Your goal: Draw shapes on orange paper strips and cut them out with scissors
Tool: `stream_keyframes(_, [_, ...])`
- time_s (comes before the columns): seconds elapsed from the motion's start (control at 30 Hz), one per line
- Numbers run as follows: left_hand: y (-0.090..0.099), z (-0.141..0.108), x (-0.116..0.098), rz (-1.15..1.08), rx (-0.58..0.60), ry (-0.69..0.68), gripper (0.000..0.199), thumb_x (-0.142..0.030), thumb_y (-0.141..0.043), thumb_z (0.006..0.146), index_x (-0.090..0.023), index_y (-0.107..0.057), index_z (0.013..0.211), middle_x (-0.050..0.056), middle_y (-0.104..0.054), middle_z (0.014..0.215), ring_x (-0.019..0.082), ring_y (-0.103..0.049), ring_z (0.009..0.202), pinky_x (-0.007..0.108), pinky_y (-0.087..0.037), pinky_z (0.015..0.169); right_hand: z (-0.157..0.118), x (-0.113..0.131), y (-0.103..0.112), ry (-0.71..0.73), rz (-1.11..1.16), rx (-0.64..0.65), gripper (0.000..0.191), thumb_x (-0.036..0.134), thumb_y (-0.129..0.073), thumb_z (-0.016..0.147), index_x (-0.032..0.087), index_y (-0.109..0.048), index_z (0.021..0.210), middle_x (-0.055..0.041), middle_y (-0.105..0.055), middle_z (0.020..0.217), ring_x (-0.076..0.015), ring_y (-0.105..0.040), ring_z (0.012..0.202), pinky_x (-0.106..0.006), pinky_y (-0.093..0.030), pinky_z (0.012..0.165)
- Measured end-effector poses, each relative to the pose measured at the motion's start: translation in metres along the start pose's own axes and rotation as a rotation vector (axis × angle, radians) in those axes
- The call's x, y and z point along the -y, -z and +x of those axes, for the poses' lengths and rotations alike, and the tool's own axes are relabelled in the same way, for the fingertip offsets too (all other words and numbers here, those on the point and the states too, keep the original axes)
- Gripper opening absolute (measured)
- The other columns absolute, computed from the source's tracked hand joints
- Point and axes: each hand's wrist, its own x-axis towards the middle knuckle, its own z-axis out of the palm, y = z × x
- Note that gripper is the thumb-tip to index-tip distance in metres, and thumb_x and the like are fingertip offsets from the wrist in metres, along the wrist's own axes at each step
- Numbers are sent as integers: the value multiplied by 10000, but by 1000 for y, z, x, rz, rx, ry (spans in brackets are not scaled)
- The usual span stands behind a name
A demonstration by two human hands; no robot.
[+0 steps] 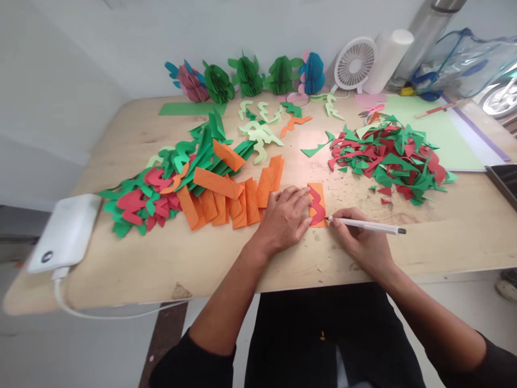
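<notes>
My left hand (285, 215) holds a wavy red paper cutout (318, 209) down on a small orange paper rectangle (320, 189), its fingertips and thumb at the left edge. A slim white pen or pencil (365, 224) is gripped in my right hand (361, 242), its tip touching the right edge of the red cutout. Left of my left hand lies a row of orange paper pieces (218, 186), some with drawn curved lines. Beyond them is a heap of green paper pieces (208, 140), with red and green cut shapes (133, 202) alongside.
Red and green paper scraps (388, 153) are piled at right. Honeycomb paper figures (248, 75), a small white fan (355, 64) and a white roll (390, 59) stand along the wall. A white power bank (67, 231) with a cable sits at the left edge; a dark device (504, 180) lies far right.
</notes>
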Motion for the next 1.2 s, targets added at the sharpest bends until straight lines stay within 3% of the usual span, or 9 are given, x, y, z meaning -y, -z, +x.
stream_keyframes(0.67, [-1,0,1,-1,-8,-9,289,-328,-482,903,-210,-577,1149,69,-525,1429,263,-421,1321,447,-294,1028,2,-4,-3,-8,-5,-27,128,308,-554,897,202,-618,862,-25,-686,765,-150,-597,639,-267,-446,596])
stream_keyframes(1.2, [-1,0,0,-2,8,9,286,-323,-495,894,-216,-582,1144,68,-508,1443,264,-412,1324,447,-304,1028,8,-3,-3,-4,-37,-37,144,316,-547,894,200,-626,863,-9,-656,705,-126,-546,551,-249,-406,531])
